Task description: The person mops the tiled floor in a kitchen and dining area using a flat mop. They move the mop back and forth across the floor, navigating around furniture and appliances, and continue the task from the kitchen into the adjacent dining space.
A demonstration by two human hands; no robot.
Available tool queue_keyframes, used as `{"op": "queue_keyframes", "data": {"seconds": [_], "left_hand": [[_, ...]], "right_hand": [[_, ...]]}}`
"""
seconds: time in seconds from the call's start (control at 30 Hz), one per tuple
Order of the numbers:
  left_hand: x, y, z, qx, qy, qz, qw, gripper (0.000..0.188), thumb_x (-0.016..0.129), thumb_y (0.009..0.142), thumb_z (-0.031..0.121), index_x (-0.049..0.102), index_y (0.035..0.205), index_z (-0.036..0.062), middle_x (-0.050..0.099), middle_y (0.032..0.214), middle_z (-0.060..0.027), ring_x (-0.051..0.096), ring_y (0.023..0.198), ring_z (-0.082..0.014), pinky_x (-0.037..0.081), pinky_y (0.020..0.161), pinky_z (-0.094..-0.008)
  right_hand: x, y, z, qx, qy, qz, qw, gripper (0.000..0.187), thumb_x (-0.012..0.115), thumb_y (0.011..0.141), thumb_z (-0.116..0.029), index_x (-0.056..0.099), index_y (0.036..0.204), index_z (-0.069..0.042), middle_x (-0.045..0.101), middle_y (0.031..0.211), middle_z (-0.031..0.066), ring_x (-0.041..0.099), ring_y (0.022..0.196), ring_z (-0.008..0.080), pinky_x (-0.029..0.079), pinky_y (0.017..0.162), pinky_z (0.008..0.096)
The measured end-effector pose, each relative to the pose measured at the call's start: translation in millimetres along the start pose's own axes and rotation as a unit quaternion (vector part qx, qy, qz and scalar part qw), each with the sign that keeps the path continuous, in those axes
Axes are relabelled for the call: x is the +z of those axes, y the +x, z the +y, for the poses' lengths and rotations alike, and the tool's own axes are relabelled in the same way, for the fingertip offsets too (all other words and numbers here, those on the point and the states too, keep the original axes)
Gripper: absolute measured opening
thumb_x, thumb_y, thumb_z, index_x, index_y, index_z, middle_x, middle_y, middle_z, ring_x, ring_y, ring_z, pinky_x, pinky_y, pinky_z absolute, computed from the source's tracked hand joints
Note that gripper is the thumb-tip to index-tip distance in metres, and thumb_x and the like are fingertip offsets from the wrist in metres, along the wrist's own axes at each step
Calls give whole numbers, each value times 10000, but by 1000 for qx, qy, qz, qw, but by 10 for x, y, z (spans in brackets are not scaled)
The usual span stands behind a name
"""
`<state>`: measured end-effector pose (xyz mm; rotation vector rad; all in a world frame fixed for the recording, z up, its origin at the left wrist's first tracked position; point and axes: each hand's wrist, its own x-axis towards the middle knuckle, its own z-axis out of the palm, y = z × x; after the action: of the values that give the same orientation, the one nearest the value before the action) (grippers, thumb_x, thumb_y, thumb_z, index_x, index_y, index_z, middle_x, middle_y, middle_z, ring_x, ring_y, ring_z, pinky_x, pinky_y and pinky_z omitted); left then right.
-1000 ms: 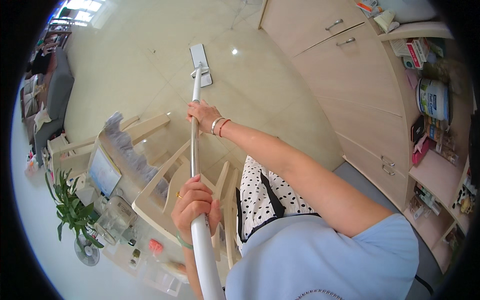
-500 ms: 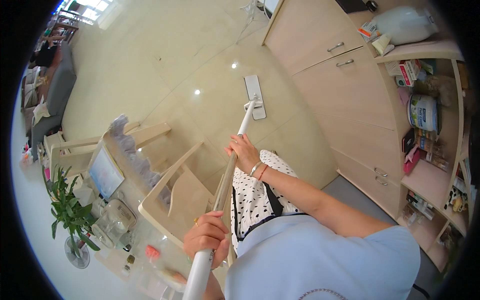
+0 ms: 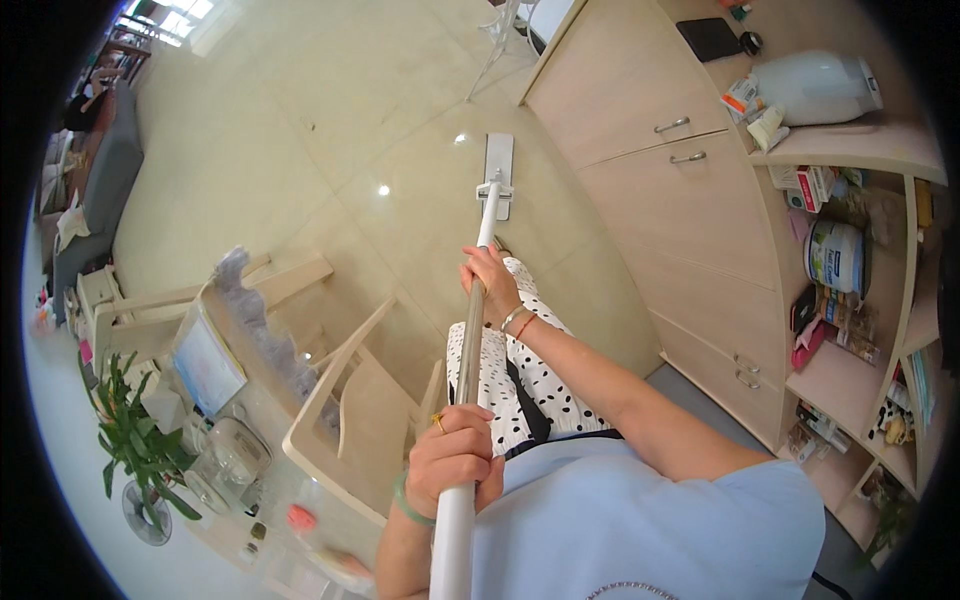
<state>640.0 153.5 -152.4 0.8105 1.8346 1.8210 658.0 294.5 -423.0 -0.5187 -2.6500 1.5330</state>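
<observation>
A flat mop with a long white and metal pole (image 3: 468,362) runs from the lower edge up the middle of the view. Its rectangular grey-white head (image 3: 499,158) lies on the glossy beige tiles (image 3: 300,130) in front of me. Around the upper part of the pole my left hand (image 3: 452,462), with a ring and a green bangle, is closed. Farther down the pole, nearer the mop head, my right hand (image 3: 490,278) is wrapped round it too; a bracelet and a red string circle that wrist.
A wooden cabinet (image 3: 660,220) with drawers and cluttered shelves (image 3: 845,365) stands on the right. On the left are a wooden chair (image 3: 365,425), a table bearing a glass jug and papers, a potted plant (image 3: 135,430) and a grey sofa (image 3: 118,165). A thin white stand (image 3: 492,50) is ahead.
The mop head has slid slightly away and to the left, turning straighter. My left hand has moved right with the upper pole, making the pole more upright in view.
</observation>
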Motion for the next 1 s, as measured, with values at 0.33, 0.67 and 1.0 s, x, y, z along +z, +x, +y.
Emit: {"op": "queue_keyframes", "data": {"seconds": [0.33, 0.67, 1.0], "left_hand": [[-113, 843, -464, 34, 7, -51, 998, 314, 654, 602, -152, 439, 619, 75, 483, 642, -42, 528, 657, -238, 544, 773, -436], [-338, 2076, -1115, 61, 22, -189, 980, 309, 672, 642, -120, 440, 614, 82, 489, 657, -31, 520, 664, -240, 525, 830, -438], [-244, 2843, -1557, 87, 20, -131, 987, 306, 667, 628, -123, 437, 605, 76, 487, 649, -46, 525, 671, -243, 521, 801, -446]], "right_hand": [[-169, 1035, 284, -2, -16, 14, 1000, 132, 594, 891, -116, 518, 816, -39, 614, 1176, 147, 537, 1144, 435, 372, 1093, 481], [-275, 2296, 751, 74, 39, 103, 991, 141, 592, 905, -137, 523, 833, -37, 586, 1252, 168, 504, 1215, 412, 459, 969, 426], [-542, 3236, 1151, 62, 44, 114, 991, 133, 607, 900, -123, 536, 834, -33, 592, 1228, 146, 547, 1103, 361, 468, 933, 394]]}}
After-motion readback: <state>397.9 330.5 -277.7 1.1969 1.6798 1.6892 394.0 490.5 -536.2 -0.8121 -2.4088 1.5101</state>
